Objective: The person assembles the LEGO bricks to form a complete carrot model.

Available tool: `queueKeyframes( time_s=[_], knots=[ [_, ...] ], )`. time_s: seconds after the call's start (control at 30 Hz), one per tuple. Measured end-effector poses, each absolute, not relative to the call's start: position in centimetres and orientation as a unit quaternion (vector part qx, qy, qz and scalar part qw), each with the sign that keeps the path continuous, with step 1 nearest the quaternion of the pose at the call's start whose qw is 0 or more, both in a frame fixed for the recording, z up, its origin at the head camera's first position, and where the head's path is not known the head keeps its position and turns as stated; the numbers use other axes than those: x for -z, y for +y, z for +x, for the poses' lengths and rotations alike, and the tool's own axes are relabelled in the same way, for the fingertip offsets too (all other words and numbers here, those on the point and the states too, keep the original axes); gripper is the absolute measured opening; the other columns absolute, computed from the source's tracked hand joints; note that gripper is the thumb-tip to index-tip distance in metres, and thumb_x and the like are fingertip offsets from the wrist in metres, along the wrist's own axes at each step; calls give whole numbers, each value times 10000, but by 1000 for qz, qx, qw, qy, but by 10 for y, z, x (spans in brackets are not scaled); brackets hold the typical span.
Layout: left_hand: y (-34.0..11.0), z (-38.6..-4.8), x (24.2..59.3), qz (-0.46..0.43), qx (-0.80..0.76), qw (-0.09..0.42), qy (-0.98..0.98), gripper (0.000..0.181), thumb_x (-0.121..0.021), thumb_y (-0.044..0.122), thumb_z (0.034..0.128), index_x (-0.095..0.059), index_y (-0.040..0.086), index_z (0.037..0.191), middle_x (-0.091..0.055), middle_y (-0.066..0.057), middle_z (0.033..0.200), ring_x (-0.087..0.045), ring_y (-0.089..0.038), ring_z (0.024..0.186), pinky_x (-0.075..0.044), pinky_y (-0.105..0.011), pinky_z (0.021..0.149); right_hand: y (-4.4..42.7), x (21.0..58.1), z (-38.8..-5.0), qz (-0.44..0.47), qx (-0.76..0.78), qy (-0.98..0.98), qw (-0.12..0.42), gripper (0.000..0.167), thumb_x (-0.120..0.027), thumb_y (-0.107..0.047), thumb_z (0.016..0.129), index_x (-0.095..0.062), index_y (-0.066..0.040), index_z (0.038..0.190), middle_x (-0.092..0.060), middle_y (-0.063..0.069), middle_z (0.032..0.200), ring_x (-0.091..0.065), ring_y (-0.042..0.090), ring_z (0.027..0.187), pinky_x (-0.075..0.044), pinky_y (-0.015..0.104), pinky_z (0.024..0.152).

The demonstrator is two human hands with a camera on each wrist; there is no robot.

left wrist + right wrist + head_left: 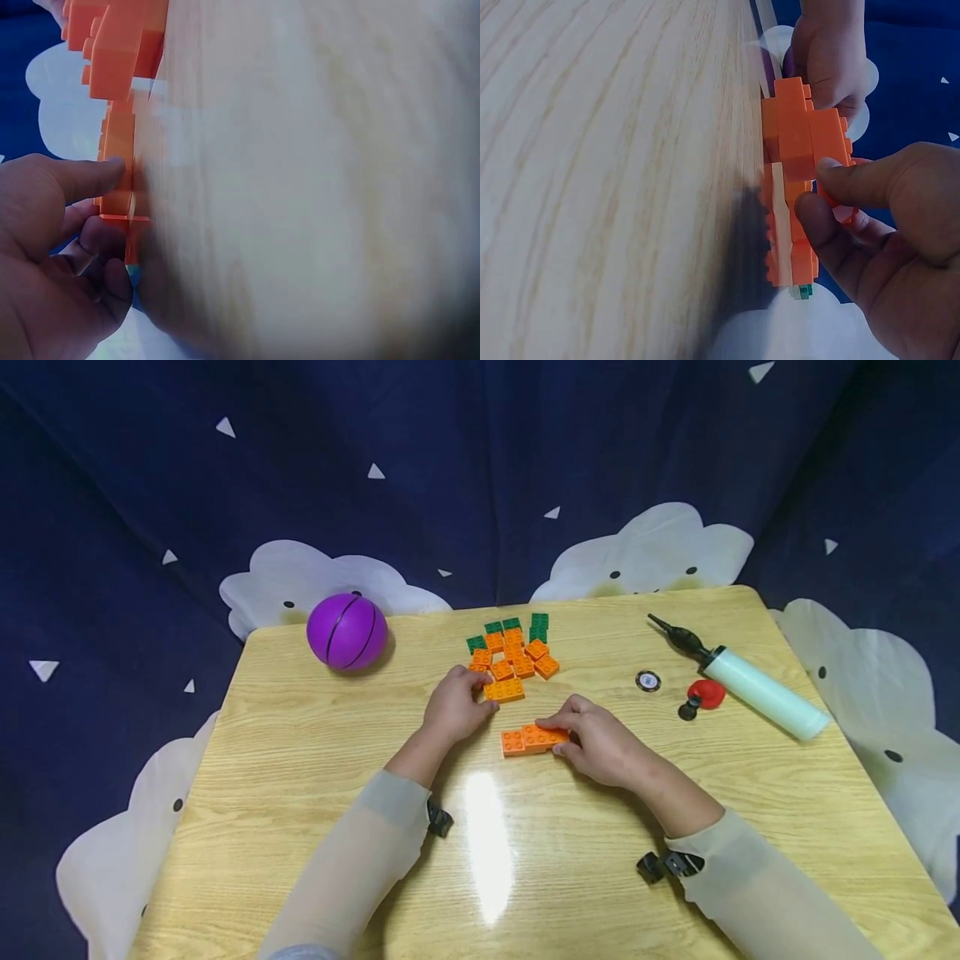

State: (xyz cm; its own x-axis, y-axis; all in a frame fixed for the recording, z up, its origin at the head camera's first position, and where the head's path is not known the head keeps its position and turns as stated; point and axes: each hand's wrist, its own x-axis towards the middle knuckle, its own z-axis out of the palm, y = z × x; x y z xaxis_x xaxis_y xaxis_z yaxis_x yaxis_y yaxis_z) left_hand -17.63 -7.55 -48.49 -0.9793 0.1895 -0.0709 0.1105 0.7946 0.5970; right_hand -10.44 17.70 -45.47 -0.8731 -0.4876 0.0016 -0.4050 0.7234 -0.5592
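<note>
My right hand (600, 743) pinches the right end of a small stack of joined orange building bricks (521, 742), near the middle of the table. In the right wrist view, the thumb and fingers grip the upper brick (829, 139) of this stepped stack. Farther back, my left hand (456, 706) pinches a lighter orange brick (505, 691) at its left end, thumb on the near side. The left wrist view has the thumb against that brick (118, 169), low by the tabletop. Just behind it lie several loose orange bricks (522, 664) and green bricks (538, 633).
A purple ball (347, 632) sits at the back left of the wooden table (300, 760). To the right are a poker chip (648, 681), a red item (708, 693), a small black piece (688, 707) and a pale hand pump (768, 692). A dark patterned curtain (450, 468) hangs behind.
</note>
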Motion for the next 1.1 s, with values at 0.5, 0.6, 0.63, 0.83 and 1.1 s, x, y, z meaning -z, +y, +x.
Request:
queueKeyframes(
  time_s=[0.5,0.6,0.63,0.83,1.1],
  knots=[
    [-87,-163,485,90,-322,59,941,360,-817,277,911,-711,133,1224,-586,-21,1056,-540,-199,915,-471,-364,834,177,455,-104,-242,289,923,73,438,-793,-78,914,-718,-159,1338,-561,2,1081,-543,151,863,-465,321,729],
    [-89,-158,484,95,-323,59,940,373,-807,278,920,-707,133,1248,-609,-36,1044,-547,-207,892,-469,-386,832,177,455,-104,-241,287,924,73,440,-790,-77,916,-717,-163,1341,-560,1,1079,-540,151,863,-461,321,729],
    [-90,-157,484,96,-324,59,939,377,-805,278,921,-705,138,1256,-615,-37,1034,-548,-207,880,-468,-391,827,177,455,-104,-240,286,925,74,441,-788,-76,917,-716,-166,1342,-561,1,1079,-539,151,861,-459,321,727],
    [-94,-148,485,90,-322,67,940,385,-802,288,925,-700,157,1272,-626,-16,981,-554,-203,864,-472,-385,841,177,454,-105,-236,284,926,84,444,-782,-76,921,-713,-180,1347,-559,4,1084,-528,156,847,-454,321,714],
    [-99,-135,484,99,-339,65,933,377,-806,269,924,-694,156,1266,-611,1,895,-554,-191,787,-464,-377,778,177,453,-105,-237,285,925,85,445,-786,-74,917,-713,-171,1345,-555,9,1076,-524,156,842,-451,317,711]
  ],
)
